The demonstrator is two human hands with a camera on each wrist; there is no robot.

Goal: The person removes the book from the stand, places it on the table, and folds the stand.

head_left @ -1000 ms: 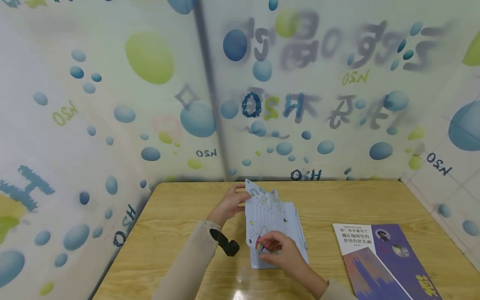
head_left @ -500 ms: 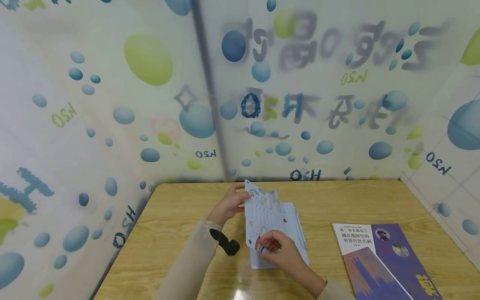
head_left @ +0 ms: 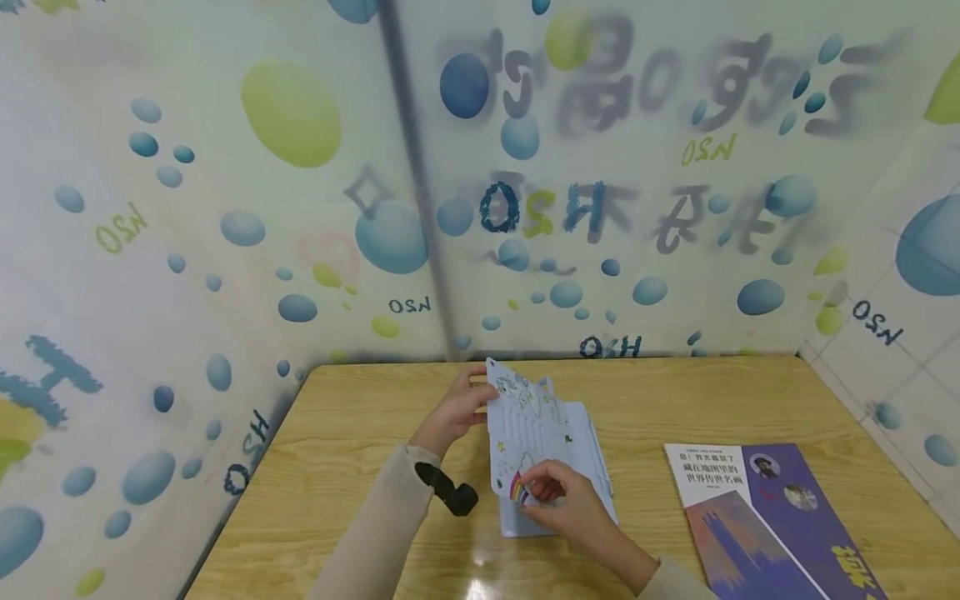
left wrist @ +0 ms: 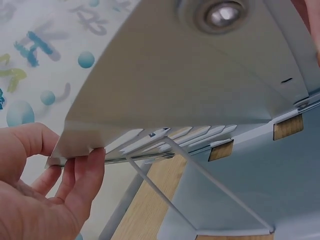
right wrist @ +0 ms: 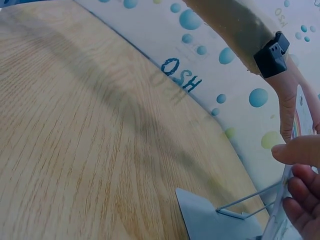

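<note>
In my head feed, the left hand, just left of lower centre, is clamped on the left edge of the raised panel of the pale blue stand, which sits at lower centre on the bench; right of that, the right hand pinches the panel's lower edge. I'd worry that if 1 grip slackened before the other, the panel could twist or drop onto its base and nip fingers. The left wrist view shows 2 thin wire legs under the panel; a sideways tug might spring them loose. The panel blocks them from my head feed. Around this, a drop-patterned wall fills the left and upper frame and closes off the bench's far side. A black wrist camera juts close to the panel and could snag it. A book lies at lower right, well apart from both hands.
</note>
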